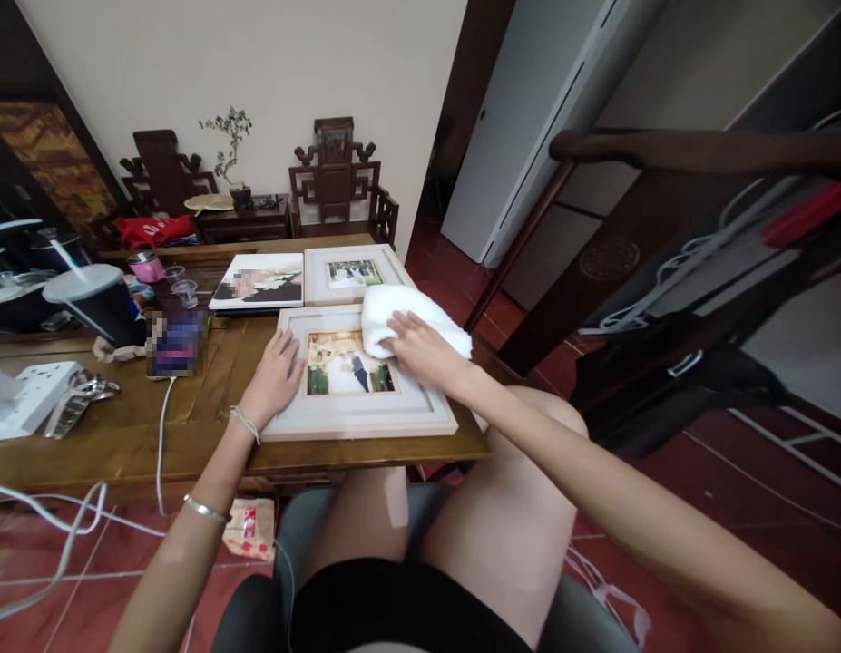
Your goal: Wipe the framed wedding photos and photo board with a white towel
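Head view, soft white cloth (pixel 406 317), flat framed photo (pixel 356 394)

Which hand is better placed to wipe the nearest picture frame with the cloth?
Probably right. The right hand lies on the white cloth at the far right corner of the picture frame; the left hand rests on its left border.
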The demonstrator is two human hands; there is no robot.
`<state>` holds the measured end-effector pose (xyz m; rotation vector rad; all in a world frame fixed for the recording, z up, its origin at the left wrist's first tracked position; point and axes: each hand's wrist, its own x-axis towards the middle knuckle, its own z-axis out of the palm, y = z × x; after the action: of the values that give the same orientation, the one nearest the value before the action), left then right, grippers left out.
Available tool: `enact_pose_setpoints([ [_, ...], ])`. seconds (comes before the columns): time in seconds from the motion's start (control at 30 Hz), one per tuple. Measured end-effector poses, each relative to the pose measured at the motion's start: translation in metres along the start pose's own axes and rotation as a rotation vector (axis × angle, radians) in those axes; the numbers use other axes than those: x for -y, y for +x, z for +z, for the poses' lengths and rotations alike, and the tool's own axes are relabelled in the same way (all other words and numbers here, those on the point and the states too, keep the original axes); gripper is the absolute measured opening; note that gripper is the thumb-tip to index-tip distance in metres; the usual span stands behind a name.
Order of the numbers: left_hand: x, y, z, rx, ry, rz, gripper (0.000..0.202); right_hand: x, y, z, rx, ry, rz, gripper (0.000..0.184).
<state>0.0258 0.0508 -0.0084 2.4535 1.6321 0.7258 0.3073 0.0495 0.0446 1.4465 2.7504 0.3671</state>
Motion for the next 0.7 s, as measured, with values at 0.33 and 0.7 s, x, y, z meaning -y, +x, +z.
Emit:
enact_pose_setpoints([
  [0.33, -0.003, 0.001, -0.003, -0.01, -0.035, 0.009, 0.042, 0.038, -0.092, -0.043, 0.085, 0.189, -0.132, 0.048],
  [0.7, -0.005, 0.001, -0.006, -0.015, -0.055, 0.016, 0.038, 0.006, -0.002, -0.011, -0.078, 0.099, 0.077, 0.057],
])
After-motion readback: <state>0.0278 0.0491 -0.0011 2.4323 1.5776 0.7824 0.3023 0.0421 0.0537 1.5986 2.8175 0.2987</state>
